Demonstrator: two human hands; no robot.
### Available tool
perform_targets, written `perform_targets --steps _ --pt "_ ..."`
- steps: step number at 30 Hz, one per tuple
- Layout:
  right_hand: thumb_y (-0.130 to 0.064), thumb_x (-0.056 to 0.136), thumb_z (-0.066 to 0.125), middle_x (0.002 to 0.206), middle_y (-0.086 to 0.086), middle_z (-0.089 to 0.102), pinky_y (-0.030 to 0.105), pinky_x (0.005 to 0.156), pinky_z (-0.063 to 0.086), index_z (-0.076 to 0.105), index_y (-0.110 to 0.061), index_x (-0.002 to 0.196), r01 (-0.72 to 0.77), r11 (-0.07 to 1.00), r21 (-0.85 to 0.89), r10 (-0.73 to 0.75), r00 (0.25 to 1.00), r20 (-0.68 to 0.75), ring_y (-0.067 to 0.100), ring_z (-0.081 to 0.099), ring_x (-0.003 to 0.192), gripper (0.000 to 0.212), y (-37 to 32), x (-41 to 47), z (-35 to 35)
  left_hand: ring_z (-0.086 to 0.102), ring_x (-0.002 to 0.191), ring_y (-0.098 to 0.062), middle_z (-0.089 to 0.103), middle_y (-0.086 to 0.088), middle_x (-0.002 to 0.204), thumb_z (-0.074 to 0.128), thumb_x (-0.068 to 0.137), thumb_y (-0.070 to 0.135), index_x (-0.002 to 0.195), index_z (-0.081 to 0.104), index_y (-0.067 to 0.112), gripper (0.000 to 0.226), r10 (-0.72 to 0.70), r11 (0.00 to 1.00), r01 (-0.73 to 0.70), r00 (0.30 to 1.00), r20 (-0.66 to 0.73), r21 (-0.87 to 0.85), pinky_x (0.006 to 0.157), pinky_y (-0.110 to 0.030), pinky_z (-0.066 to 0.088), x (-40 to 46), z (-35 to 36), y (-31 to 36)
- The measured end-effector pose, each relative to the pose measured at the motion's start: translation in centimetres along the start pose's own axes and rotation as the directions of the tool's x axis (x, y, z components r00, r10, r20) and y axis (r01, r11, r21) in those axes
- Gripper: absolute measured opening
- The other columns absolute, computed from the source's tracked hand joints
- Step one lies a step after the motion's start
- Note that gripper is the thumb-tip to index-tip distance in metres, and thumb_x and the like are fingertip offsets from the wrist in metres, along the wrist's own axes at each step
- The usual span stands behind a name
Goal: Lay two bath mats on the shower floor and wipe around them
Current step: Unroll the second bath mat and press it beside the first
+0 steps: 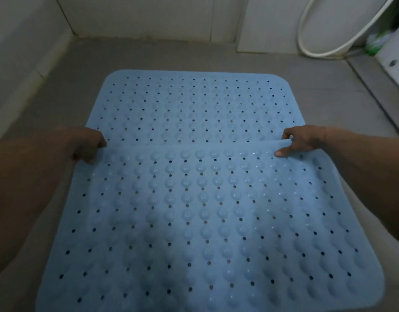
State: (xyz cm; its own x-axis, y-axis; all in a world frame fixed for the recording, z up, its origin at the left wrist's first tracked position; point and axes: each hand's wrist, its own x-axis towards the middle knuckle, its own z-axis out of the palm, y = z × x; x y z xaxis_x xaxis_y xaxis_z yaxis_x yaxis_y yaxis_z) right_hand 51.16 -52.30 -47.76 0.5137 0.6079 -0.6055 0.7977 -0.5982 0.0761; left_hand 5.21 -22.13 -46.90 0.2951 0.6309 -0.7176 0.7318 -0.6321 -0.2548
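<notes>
A light blue rubber bath mat (194, 104) with holes and bumps lies flat on the grey shower floor (65, 82), towards the back wall. A second blue mat (200, 221) is nearer to me, and its far edge overlaps the first mat's near edge. My left hand (90, 145) pinches the far left corner of this near mat. My right hand (299, 140) grips its far right corner, one finger pressing on top. The near mat's far edge is lifted slightly off the floor.
Pale tiled walls (137, 16) close the back and left. A white shower hose (317, 48) loops against the right wall. A green object (374, 45) sits in the far right corner, beside a white ledge (394, 61) and a raised threshold.
</notes>
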Motion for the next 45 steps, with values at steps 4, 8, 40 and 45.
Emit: perform_targets --steps 4,8,40,45 --pt "-0.052 0.078 0.080 0.121 0.008 0.057 0.039 0.095 0.043 0.046 -0.021 0.133 -0.027 1.000 -0.004 0.027 1.000 0.006 0.029 0.055 0.106 0.072 -0.1 -1.8 0.5 0.068 0.062 -0.028 0.070 -0.011 0.085 0.077 0.079 0.006 0.100 0.071 0.009 0.022 0.026 0.982 -0.045 0.994 -0.108 -0.182 0.056 -0.033 0.057 -0.6 1.5 -2.0" --pt "-0.052 0.069 0.088 0.136 0.008 0.061 0.039 0.105 0.045 0.058 -0.015 0.134 -0.082 0.979 -0.186 0.097 0.992 0.074 0.029 0.058 0.119 0.081 -0.1 -3.5 0.9 0.059 0.057 -0.021 0.065 -0.008 0.073 0.080 0.080 0.015 0.088 0.070 0.007 0.015 0.018 0.952 -0.060 0.990 -0.139 -0.301 0.058 -0.032 0.052 -1.6 2.0 -2.2" --pt "-0.055 0.103 0.002 0.165 -0.001 -0.029 0.058 0.121 -0.017 -0.020 -0.034 0.157 -0.062 0.969 0.238 0.126 0.957 -0.262 0.023 -0.025 0.153 0.063 -8.4 -9.2 14.7 -0.028 0.148 -0.021 -0.034 0.016 0.156 -0.001 0.088 0.075 0.146 -0.021 0.054 0.064 0.053 0.915 -0.216 0.902 -0.429 -0.340 0.114 -0.061 -0.021 -4.6 12.8 11.4" --pt "-0.050 0.105 0.009 0.169 0.004 -0.017 0.051 0.123 -0.015 -0.008 -0.024 0.161 0.052 0.968 0.246 0.059 0.904 -0.423 0.022 -0.019 0.155 0.064 -14.3 -10.5 13.3 -0.018 0.151 -0.023 -0.024 0.005 0.162 0.008 0.097 0.065 0.154 -0.015 0.036 0.068 -0.030 0.852 -0.222 0.883 -0.468 -0.474 0.118 -0.056 -0.016 -5.6 11.8 9.4"
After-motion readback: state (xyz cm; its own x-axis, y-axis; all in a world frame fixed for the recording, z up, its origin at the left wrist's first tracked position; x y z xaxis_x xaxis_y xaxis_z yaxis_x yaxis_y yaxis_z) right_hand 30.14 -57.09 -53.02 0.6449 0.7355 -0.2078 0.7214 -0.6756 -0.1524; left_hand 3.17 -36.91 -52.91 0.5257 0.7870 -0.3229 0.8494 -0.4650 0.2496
